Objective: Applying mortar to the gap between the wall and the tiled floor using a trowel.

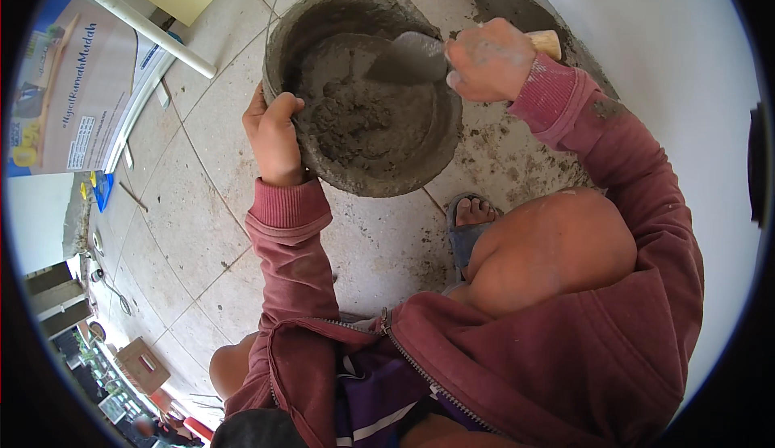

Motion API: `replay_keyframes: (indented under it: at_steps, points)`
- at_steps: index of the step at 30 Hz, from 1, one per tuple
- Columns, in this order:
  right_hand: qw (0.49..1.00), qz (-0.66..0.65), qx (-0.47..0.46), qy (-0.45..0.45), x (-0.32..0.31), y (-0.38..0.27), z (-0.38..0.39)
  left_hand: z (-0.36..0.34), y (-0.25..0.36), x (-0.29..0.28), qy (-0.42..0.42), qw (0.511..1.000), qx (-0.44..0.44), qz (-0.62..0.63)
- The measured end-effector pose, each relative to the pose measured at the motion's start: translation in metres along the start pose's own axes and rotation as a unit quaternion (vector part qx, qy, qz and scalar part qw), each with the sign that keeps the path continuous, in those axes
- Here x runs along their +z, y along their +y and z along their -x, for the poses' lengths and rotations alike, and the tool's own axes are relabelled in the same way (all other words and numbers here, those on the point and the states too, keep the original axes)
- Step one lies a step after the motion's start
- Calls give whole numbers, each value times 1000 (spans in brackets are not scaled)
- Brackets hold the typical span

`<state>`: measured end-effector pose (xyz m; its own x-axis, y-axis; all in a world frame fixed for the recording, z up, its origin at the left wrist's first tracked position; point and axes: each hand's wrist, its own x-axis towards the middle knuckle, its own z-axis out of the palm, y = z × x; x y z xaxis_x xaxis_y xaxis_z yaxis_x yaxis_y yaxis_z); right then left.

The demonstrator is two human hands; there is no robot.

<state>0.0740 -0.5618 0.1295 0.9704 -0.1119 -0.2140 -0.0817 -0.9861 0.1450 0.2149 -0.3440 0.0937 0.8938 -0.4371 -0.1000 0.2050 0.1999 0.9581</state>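
My left hand (274,137) grips the left rim of a mortar-caked bucket (383,183) with a thin wire handle, thumb over the edge. Wet grey mortar (347,117) lies inside, lumpy toward the lower left. My right hand (488,64) is closed around a trowel at the bucket's upper right; its wooden handle (547,44) pokes out past my fist. The trowel's blade (404,60), coated in mortar, reaches over the inside of the bucket.
Dirty floor tiles (194,254), a white wall (678,69) at right, my sandaled foot (472,210). At left are a printed banner (73,101), a white pipe (133,20) and a cardboard box (141,363). A blurred person (149,428) is at bottom left.
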Motion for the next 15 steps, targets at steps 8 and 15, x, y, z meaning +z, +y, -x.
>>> replay_keyframes:
  at_steps: [8,15]
  points:
    - [913,-372,63,-155,29,24,26,9,6,9,-18,998,27,-48]
    - [933,-356,38,21,66,-1,67,-1,5,0,-69,991,72,-95]
